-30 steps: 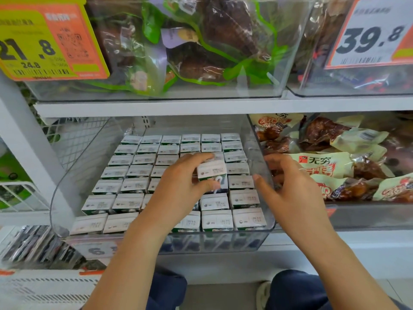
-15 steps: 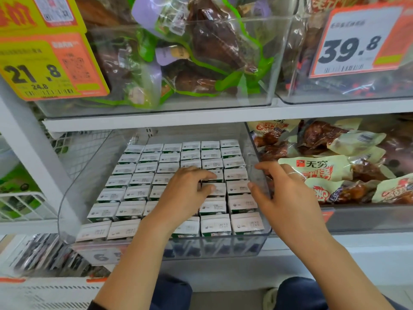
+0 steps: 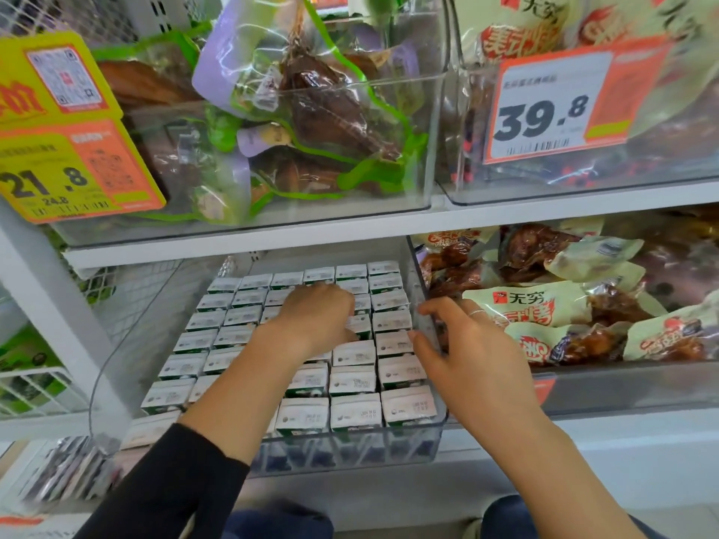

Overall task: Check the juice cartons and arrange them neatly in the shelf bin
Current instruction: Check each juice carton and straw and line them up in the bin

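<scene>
Shop shelving is filling the view, white boards carrying clear plastic tubs. Nearest the camera, a black sleeve (image 3: 167, 488) is reaching in from the lower left, and a bare forearm is coming in on the right. Just beyond, the bin (image 3: 350, 445) is sitting on the lower shelf, its front wall showing the cartons (image 3: 354, 412) standing in tidy rows, white tops up, running back to the rear wall.

Trouble could be coming from the packing: the rows are looking tight, so pressing or dragging one carton may be tipping its neighbours or lifting one above the rest, and a push toward the right wall may be jamming the outer column. I judge the row under the left hand the likeliest to be disturbed.

The left hand (image 3: 317, 319) is lying palm down on the carton tops mid-bin, fingers bent forward; whether they are pinching a carton I cannot tell, since the hand is hiding them. The right hand (image 3: 472, 357) is hovering spread and empty at the bin's right wall, fingertips near the outer cartons, thumb toward the middle.

Farther back, snack packs (image 3: 544, 305) are filling the neighbouring tub, and price tags (image 3: 548, 110) are hanging on the tubs above.
</scene>
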